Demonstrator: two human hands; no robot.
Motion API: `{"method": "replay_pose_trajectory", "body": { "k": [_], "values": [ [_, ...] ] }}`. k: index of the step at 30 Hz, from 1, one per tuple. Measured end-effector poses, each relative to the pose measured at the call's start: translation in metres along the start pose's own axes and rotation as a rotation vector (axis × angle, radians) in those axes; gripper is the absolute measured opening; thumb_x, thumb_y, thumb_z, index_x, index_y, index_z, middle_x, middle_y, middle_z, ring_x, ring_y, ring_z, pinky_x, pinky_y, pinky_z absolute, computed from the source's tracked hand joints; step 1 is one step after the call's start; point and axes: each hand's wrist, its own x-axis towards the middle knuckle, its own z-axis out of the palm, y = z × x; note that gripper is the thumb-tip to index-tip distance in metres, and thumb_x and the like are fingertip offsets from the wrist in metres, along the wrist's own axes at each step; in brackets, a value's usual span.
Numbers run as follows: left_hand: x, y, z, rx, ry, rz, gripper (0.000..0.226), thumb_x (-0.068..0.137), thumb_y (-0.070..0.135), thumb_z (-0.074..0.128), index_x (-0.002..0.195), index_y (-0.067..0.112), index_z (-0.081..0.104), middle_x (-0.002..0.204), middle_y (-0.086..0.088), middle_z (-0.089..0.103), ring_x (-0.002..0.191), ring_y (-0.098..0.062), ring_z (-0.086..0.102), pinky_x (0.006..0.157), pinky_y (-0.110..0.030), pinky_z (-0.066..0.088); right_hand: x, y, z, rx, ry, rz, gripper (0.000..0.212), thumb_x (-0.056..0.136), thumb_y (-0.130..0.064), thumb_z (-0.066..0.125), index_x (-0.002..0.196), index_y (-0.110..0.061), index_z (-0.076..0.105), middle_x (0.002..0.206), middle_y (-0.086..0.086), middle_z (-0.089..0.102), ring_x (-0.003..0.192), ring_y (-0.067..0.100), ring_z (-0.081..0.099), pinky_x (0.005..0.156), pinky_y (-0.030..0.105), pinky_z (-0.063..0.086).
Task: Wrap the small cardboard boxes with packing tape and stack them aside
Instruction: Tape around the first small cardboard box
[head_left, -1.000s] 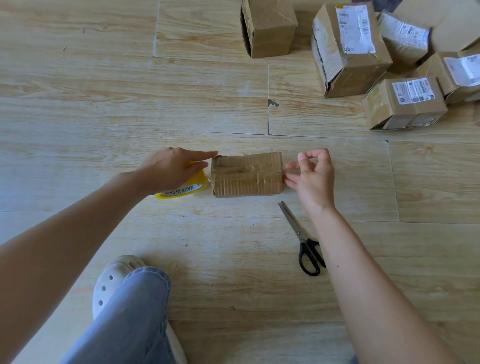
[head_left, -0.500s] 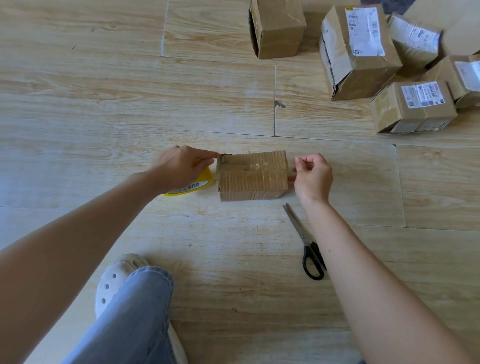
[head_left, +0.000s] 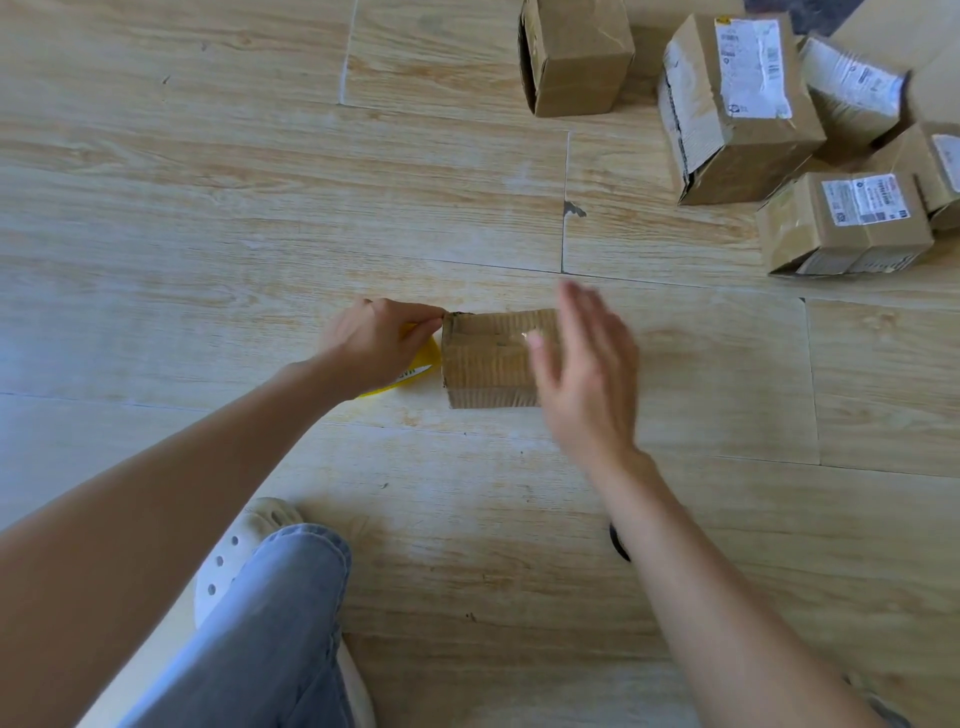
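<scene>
Head view: the small cardboard box (head_left: 493, 358) sat on the floor (head_left: 208, 208), about mid-floor in what showed, on pale wood-grain tiles with thin grout lines. It was a ribbed, corrugated brick shape, a bit ragged at its far left corner, with a glossy patch on top.

The left hand (head_left: 379, 345) was right at the box's left end. Its fingers were curled around a yellow tape roll (head_left: 415, 364) with printed lettering, and thumb and forefinger pinched together at the box's top left corner.

The right hand (head_left: 587, 374) was over the box's right end, blurry, with the fingers straight and close together. Couldn't tell if it actually touched the cardboard.

Toward the far right of the floor lay a pile of boxes (head_left: 737, 109), creased brown cardboard, several with white shipping labels and shiny tape. One plain box (head_left: 571, 57) stood just left of them.

Near edge: a white perforated clog (head_left: 234, 551) and a faded denim leg (head_left: 270, 623).
</scene>
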Motion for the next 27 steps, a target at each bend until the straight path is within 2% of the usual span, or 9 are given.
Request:
{"method": "replay_pose_trajectory", "body": {
  "k": [3, 5, 11, 15, 20, 22, 24, 26, 27],
  "values": [
    [0.0, 0.0, 0.0, -0.038, -0.006, -0.005, 0.027, 0.095, 0.04, 0.052, 0.116, 0.034, 0.068, 0.109, -0.001, 0.072, 0.097, -0.028, 0.066, 0.073, -0.036, 0.053, -0.011, -0.028, 0.019, -0.161, -0.376, -0.239, 0.065, 0.102, -0.051, 0.024, 0.155, -0.016, 0.012, 0.163, 0.0, 0.008, 0.15, 0.016, 0.002, 0.121, 0.039, -0.003],
    [-0.001, -0.001, -0.001, -0.053, -0.017, 0.005, 0.026, 0.095, 0.039, 0.053, 0.114, 0.034, 0.069, 0.105, -0.001, 0.073, 0.093, -0.026, 0.067, 0.071, -0.034, 0.051, -0.016, -0.034, 0.028, -0.253, -0.454, -0.263, 0.068, 0.1, -0.056, 0.016, 0.156, -0.019, 0.004, 0.163, -0.003, -0.002, 0.15, 0.014, -0.007, 0.12, 0.039, -0.01],
    [-0.004, -0.003, -0.002, -0.056, -0.03, 0.042, 0.025, 0.095, 0.038, 0.054, 0.11, 0.029, 0.072, 0.102, 0.002, 0.074, 0.09, -0.02, 0.067, 0.068, -0.028, 0.049, -0.019, -0.014, 0.027, -0.338, -0.465, -0.213, 0.074, 0.097, -0.062, 0.015, 0.156, -0.019, 0.002, 0.163, -0.005, -0.002, 0.15, 0.014, -0.005, 0.121, 0.041, -0.005],
    [0.0, 0.0, -0.006, -0.088, -0.087, -0.002, 0.028, 0.096, 0.04, 0.052, 0.119, 0.033, 0.067, 0.114, 0.001, 0.07, 0.092, -0.019, 0.065, 0.063, -0.027, 0.047, -0.017, 0.003, 0.016, -0.373, -0.466, -0.122, 0.085, 0.094, -0.068, 0.021, 0.155, -0.014, -0.007, 0.162, 0.0, -0.011, 0.149, 0.017, -0.011, 0.121, 0.038, -0.007],
    [0.0, 0.009, -0.009, -0.095, -0.112, -0.011, 0.029, 0.097, 0.039, 0.049, 0.12, 0.032, 0.066, 0.115, -0.001, 0.069, 0.093, -0.02, 0.064, 0.072, -0.034, 0.054, -0.015, 0.005, 0.009, -0.336, -0.43, -0.003, 0.098, 0.093, -0.051, 0.051, 0.153, -0.01, -0.014, 0.16, 0.005, -0.021, 0.147, 0.019, -0.02, 0.119, 0.036, -0.013],
    [0.0, 0.01, -0.01, -0.087, -0.132, -0.036, 0.028, 0.097, 0.04, 0.048, 0.113, 0.028, 0.068, 0.103, -0.004, 0.07, 0.084, -0.021, 0.061, 0.068, -0.035, 0.052, -0.023, 0.01, 0.003, -0.201, -0.306, 0.133, 0.099, 0.087, -0.029, 0.064, 0.154, -0.007, -0.005, 0.162, 0.009, -0.013, 0.149, 0.021, -0.012, 0.119, 0.034, -0.007],
    [-0.001, 0.008, -0.011, -0.104, -0.152, -0.05, 0.023, 0.097, 0.04, 0.049, 0.106, 0.028, 0.066, 0.09, -0.002, 0.065, 0.075, -0.019, 0.057, 0.064, -0.033, 0.049, -0.046, 0.021, -0.01, -0.05, -0.055, 0.349, 0.08, 0.083, -0.012, 0.066, 0.149, 0.0, 0.023, 0.158, 0.018, 0.021, 0.147, 0.029, 0.019, 0.118, 0.032, 0.015],
    [-0.002, 0.006, -0.013, -0.133, -0.193, -0.053, 0.016, 0.096, 0.036, 0.05, 0.102, 0.031, 0.064, 0.085, 0.002, 0.062, 0.071, -0.015, 0.055, 0.062, -0.03, 0.047, -0.08, 0.038, -0.023, -0.084, 0.123, 0.576, 0.052, 0.08, -0.002, 0.066, 0.127, 0.005, 0.046, 0.132, 0.023, 0.049, 0.124, 0.037, 0.047, 0.101, 0.033, 0.036],
    [-0.003, 0.005, -0.014, -0.153, -0.228, -0.05, 0.015, 0.094, 0.032, 0.05, 0.101, 0.032, 0.063, 0.084, 0.004, 0.062, 0.073, -0.015, 0.055, 0.062, -0.029, 0.047, -0.097, 0.047, -0.026, -0.146, 0.085, 0.673, 0.044, 0.079, 0.0, 0.066, 0.119, 0.005, 0.05, 0.122, 0.024, 0.052, 0.114, 0.038, 0.049, 0.093, 0.037, 0.038]
  ]
}}
